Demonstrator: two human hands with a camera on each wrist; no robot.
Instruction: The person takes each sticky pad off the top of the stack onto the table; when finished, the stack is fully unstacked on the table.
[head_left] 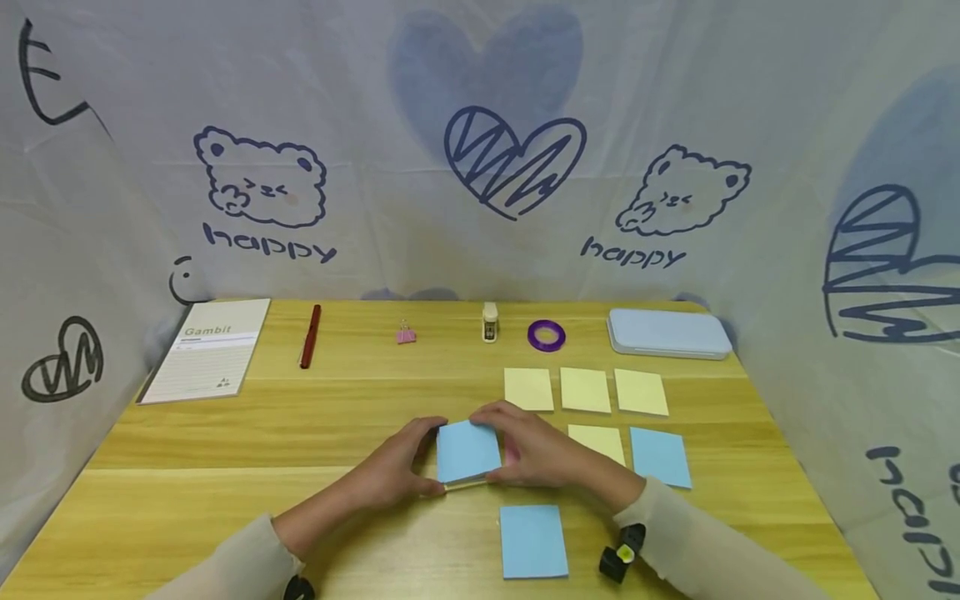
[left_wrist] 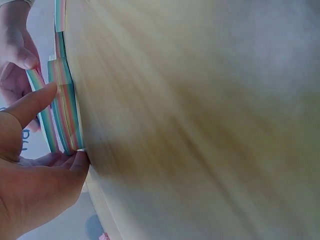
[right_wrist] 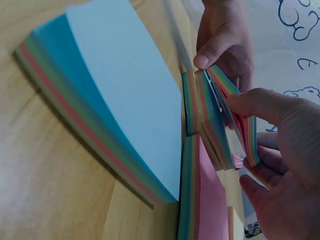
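Observation:
In the head view, a blue-topped sticky note pad (head_left: pixel 468 452) lies between both hands at the table's middle. My right hand (head_left: pixel 536 450) pinches this pad by its right side. The right wrist view shows it tilted above a stack of striped-edge sticky note pads (right_wrist: pixel 192 107), its pink layers (right_wrist: pixel 241 127) spread a little apart. My left hand (head_left: pixel 392 471) grips the left side of the stack, thumb at the near edge and fingers at the far edge. A pink-topped pad (head_left: pixel 512 452) is mostly hidden under my right hand.
Yellow pads (head_left: pixel 585 390) and blue pads (head_left: pixel 533 542) lie to the right and in front. Along the back are a notebook (head_left: pixel 202 354), red pen (head_left: pixel 310 337), pink binder clip (head_left: pixel 406 335), small white bottle (head_left: pixel 490 323), purple tape roll (head_left: pixel 546 336) and pale blue case (head_left: pixel 667 333).

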